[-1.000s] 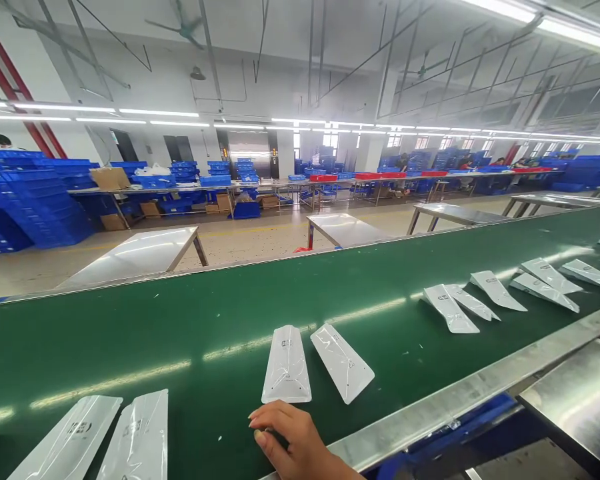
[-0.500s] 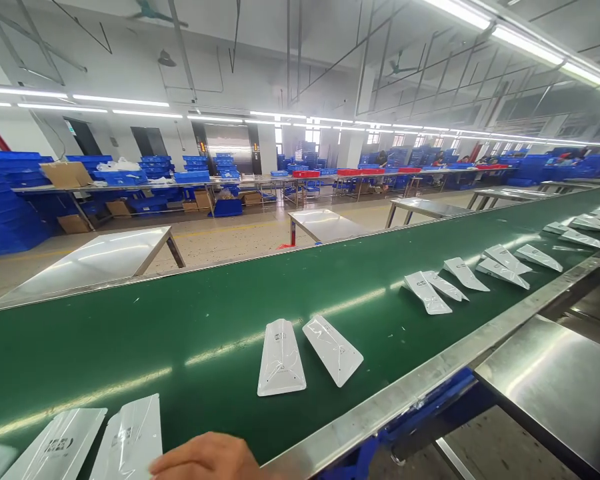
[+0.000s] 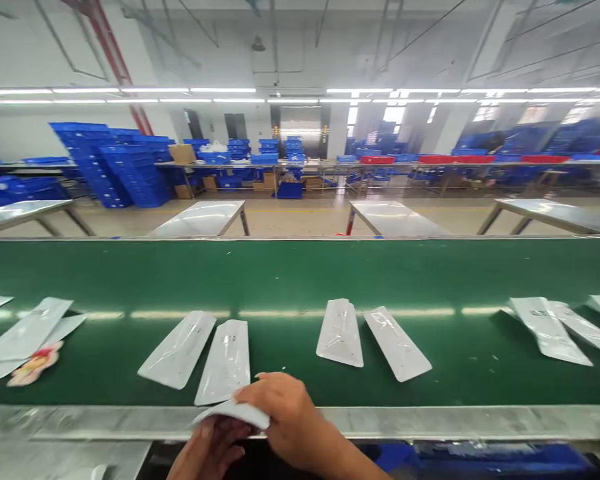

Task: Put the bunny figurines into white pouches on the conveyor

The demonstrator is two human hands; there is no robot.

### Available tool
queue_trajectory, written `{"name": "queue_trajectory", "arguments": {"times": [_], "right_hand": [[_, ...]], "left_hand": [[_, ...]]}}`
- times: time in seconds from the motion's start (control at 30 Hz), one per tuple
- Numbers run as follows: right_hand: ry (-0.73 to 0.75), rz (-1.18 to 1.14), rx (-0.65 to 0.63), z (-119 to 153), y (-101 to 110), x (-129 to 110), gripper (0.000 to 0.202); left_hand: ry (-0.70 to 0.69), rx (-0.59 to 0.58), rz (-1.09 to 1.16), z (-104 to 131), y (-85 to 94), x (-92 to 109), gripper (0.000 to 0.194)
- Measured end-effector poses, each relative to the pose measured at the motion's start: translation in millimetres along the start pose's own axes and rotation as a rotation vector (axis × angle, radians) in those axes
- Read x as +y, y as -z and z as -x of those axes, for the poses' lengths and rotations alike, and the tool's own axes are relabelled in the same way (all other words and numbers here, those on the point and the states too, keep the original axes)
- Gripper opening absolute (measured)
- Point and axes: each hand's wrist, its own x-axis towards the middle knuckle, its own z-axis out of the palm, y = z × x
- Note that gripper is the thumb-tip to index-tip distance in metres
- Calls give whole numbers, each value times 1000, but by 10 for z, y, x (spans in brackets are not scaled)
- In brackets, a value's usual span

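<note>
Low in the centre, a white pouch (image 3: 235, 412) is held bent between both hands over the belt's near metal edge. My right hand (image 3: 287, 413) pinches its right end from above, fingers closed on it. Under its left part, my left hand (image 3: 213, 447) has its fingers curled against the pouch, partly hidden by it. Just behind, two white pouches lie on the green belt, a left one (image 3: 179, 350) and a right one (image 3: 226, 360). Two more, one upright-looking (image 3: 340, 333) and one slanted (image 3: 397, 343), lie right of them.
The green conveyor belt (image 3: 290, 273) runs across the view. At its left lie overlapping pouches (image 3: 27, 330) and a colourful piece (image 3: 35, 365); more pouches (image 3: 550, 330) lie right. Beyond stand metal tables (image 3: 200, 219) and stacked blue crates (image 3: 135, 170).
The view has swung left and now faces the belt squarely. My left hand has come into view, and both hands now hold a pouch at the near edge.
</note>
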Motion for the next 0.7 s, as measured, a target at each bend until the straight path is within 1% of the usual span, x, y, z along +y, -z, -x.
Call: {"name": "queue_trajectory", "arguments": {"times": [0.03, 0.07, 0.1, 0.13, 0.17, 0.2, 0.23, 0.27, 0.3, 0.33, 0.37, 0.4, 0.47, 0.5, 0.53, 0.57, 0.6, 0.67, 0.7], "right_hand": [[-56, -71, 30, -8, 57, -5, 31], [-116, -136, 57, -24, 119, -7, 27], [-177, -195, 69, -45, 175, -4, 25], [-235, -248, 62, -67, 218, 5, 26], [-286, -294, 39, -91, 243, 17, 29], [-325, -339, 7, -113, 251, 31, 32], [-351, -385, -30, -134, 244, 46, 33], [-369, -431, -63, -154, 226, 58, 33], [-386, -472, -91, -173, 204, 70, 33], [-401, -502, -114, -191, 181, 81, 33], [-413, -518, -134, -208, 163, 94, 33], [-423, -525, -152, -225, 149, 109, 33], [-433, -523, -184, -258, 139, 151, 32], [-437, -511, -203, -274, 141, 176, 32], [-442, -484, -223, -289, 145, 201, 32], [-450, -443, -245, -304, 148, 225, 32], [-458, -391, -264, -319, 151, 244, 33], [-458, -287, -291, -353, 148, 265, 33], [-449, -249, -302, -371, 141, 266, 33]], "left_hand": [[-35, 48, 14, -2, 55, 5, 45], [-98, 99, 18, -7, 108, 26, 49], [-178, 138, 9, -12, 156, 62, 54], [-256, 152, -6, -15, 196, 108, 59], [-311, 130, -25, -13, 226, 159, 63], [-322, 65, -45, -8, 244, 206, 64], [-281, -34, -58, -2, 252, 244, 62], [-209, -138, -65, 3, 251, 268, 57], [-136, -220, -66, 3, 244, 274, 50], [-84, -265, -72, -2, 233, 262, 43], [-65, -270, -84, -14, 223, 234, 38], [-82, -237, -102, -30, 215, 196, 36], [-160, -132, -133, -69, 215, 113, 33], [-180, -106, -130, -86, 224, 81, 32], [-174, -115, -102, -98, 238, 61, 32], [-151, -157, -51, -104, 255, 54, 32], [-119, -226, 13, -106, 272, 59, 33], [-59, -381, 123, -101, 298, 84, 42], [-41, -430, 159, -99, 304, 92, 45]]}}
